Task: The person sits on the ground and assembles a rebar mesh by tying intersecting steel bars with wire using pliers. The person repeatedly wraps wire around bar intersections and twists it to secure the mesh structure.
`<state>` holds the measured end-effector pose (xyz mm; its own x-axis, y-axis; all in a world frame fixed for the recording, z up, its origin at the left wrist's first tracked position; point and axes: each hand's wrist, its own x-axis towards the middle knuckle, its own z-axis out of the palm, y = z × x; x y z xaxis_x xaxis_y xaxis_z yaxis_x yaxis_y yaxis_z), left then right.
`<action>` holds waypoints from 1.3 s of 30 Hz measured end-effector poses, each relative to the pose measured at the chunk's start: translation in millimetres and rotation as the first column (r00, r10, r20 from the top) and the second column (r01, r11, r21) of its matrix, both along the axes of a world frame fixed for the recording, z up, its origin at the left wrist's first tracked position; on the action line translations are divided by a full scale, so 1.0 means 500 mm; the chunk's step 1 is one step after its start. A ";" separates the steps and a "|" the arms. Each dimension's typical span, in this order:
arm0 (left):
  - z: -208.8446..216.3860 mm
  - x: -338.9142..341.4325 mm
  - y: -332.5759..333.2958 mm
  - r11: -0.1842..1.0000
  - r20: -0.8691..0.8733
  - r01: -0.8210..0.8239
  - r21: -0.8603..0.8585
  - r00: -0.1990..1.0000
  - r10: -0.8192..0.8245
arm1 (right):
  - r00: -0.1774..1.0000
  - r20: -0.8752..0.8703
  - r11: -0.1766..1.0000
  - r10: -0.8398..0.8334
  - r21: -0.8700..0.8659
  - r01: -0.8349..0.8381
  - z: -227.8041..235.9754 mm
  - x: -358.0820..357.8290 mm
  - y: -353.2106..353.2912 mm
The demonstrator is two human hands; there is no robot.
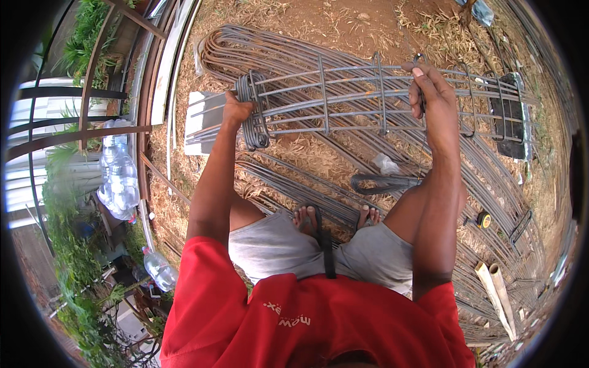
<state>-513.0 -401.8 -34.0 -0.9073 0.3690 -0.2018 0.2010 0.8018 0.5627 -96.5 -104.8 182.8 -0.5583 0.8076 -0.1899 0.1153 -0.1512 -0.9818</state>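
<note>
A long rebar cage (pixel 353 95) lies across in front of me, its lengthwise bars passing through square steel stirrups (pixel 323 95) set at intervals. Near its left end, a thick bundle of stirrups (pixel 254 132) hangs around the bars. My left hand (pixel 238 111) is closed on the outer side of this bundle. Farther right, my right hand (pixel 434 92) is closed at the cage, fingers curled in by the bars. A dark piece shows at its fingertips, partly hidden, and a thin wire seems to hang below it. The cage's ends rest on a pale block (pixel 196 144) and a dark block (pixel 516 116).
Long rebars (pixel 294 190) cover the ground beneath the cage and around my feet. A white plastic scrap (pixel 385 164), a tape measure (pixel 484 219) and cut bamboo pieces (pixel 496 294) lie on the right. Clear plastic bottles (pixel 118 172) and a metal frame (pixel 80 136) stand left.
</note>
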 end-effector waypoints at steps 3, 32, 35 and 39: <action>0.001 -0.051 -0.022 0.999 -0.028 0.000 -0.054 1.000 -0.002 | 1.000 -0.024 1.000 -0.011 0.025 0.011 0.001 0.018 0.002; 0.154 0.226 0.016 0.990 0.117 0.129 -0.060 0.986 -0.121 | 1.000 0.024 0.996 -0.002 0.084 0.000 -0.019 0.015 0.013; 0.143 0.244 0.026 0.989 0.124 0.150 -0.007 0.981 -0.148 | 0.999 0.029 0.997 0.029 0.073 -0.031 -0.021 0.010 0.009; 0.125 0.265 0.041 0.989 0.082 0.146 0.011 0.986 -0.147 | 0.999 0.000 0.996 0.048 0.080 -0.047 -0.018 0.015 0.008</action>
<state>-380.7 -381.2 28.6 -0.8237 0.4980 -0.2711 0.2691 0.7642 0.5862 -88.9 -101.0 173.8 -0.5968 0.7927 -0.1243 0.1184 -0.0662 -0.9908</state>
